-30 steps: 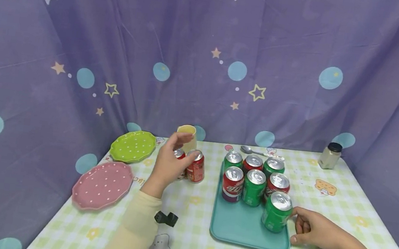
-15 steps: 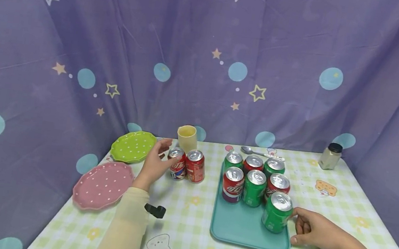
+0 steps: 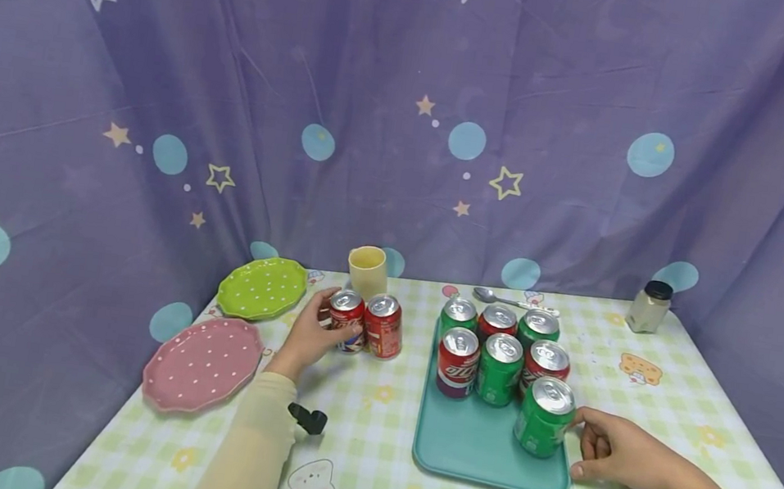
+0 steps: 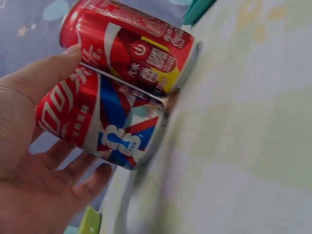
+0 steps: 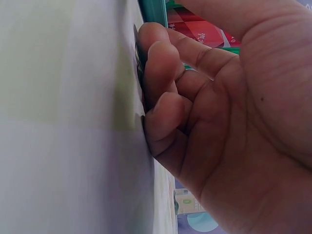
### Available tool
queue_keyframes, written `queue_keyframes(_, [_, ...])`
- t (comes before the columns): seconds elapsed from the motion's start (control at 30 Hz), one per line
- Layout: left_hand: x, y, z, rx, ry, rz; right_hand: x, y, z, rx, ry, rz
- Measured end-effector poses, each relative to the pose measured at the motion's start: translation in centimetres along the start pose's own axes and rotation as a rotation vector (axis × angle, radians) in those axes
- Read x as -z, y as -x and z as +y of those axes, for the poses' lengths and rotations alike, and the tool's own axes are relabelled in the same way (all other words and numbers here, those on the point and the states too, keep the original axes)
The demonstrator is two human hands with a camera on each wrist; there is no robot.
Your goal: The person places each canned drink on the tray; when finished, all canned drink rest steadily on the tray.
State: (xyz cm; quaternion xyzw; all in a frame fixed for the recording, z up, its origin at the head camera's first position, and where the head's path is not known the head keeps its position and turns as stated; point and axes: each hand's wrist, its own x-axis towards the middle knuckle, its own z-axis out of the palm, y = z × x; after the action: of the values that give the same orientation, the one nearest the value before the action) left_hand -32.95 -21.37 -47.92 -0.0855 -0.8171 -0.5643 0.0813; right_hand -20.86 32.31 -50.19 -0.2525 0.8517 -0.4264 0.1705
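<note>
In the head view, two red Coca-Cola cans stand upright side by side left of the tray. My left hand holds the nearer-left Coca-Cola can, thumb across its front and fingers round its far side. The left wrist view shows the thumb lying on the can, with some fingers loose below. The other Coca-Cola can touches it. My right hand rests on the table beside the teal tray, fingers loosely curled, tips near its right edge and the front green can.
Several red and green cans fill the tray's back part. A yellow cup stands behind the Coca-Cola cans. Green and pink dotted plates lie at left. A spoon lies behind the tray; a black-lidded jar stands far right.
My left hand moved left off the front of the two Coca-Cola cans, then came in from the left around the left one. My right hand and the tray stayed still.
</note>
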Motion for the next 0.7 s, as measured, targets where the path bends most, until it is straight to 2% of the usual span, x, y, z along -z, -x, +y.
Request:
queue_keyframes(0.2, [-0.1, -0.1, -0.7, 0.006, -0.045, 0.02, 0.0, 0.0, 0.1, 0.011, 0.006, 0.001])
queue_keyframes(0.37, [-0.2, 0.0, -0.7, 0.007, -0.068, 0.057, 0.0, 0.1, 0.1, 0.02, 0.001, -0.002])
queue_keyframes(0.5, [0.0, 0.1, -0.4, 0.007, -0.079, 0.109, 0.0, 0.0, 0.2, 0.018, 0.002, 0.001])
queue_keyframes(0.7, [1.1, 0.1, 0.7, -0.023, -0.04, 0.199, 0.0, 0.0, 0.2, 0.008, -0.003, 0.0])
